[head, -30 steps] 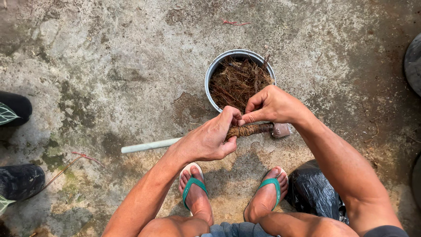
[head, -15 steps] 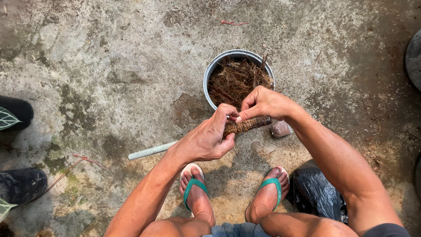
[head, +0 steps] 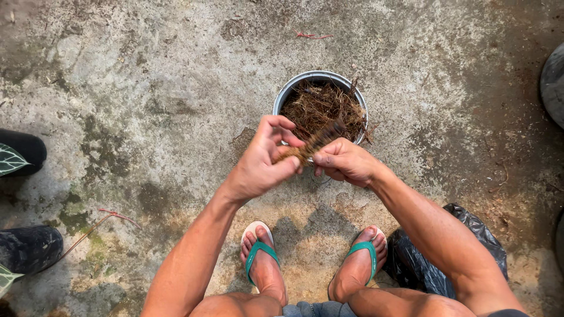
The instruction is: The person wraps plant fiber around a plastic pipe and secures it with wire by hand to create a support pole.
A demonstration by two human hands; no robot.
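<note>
At the far left edge of the concrete floor [head: 147, 88] I see two dark pots [head: 26, 249], each with a green veined leaf [head: 10, 159] poking in from the frame edge. A thin red string [head: 111, 215] lies on the floor just right of the lower pot. Moving right, my left hand [head: 261, 161] is closed around the near end of a short brown fibrous stick [head: 308, 145], thumb underneath and fingers curled over the top. My right hand [head: 343, 161] pinches the same stick just beside the left, fingertips bent down on it. The stick tilts up toward the far right and its far end hangs over the near rim of a round grey bucket [head: 288, 91] filled with dry brown roots [head: 320, 108]. Below the hands, my feet in teal flip-flops [head: 258, 249] stand on the floor. A black plastic bag [head: 470, 235] sits crumpled just right of my right foot. A dark round object [head: 553, 82] cuts in at the right edge.
</note>
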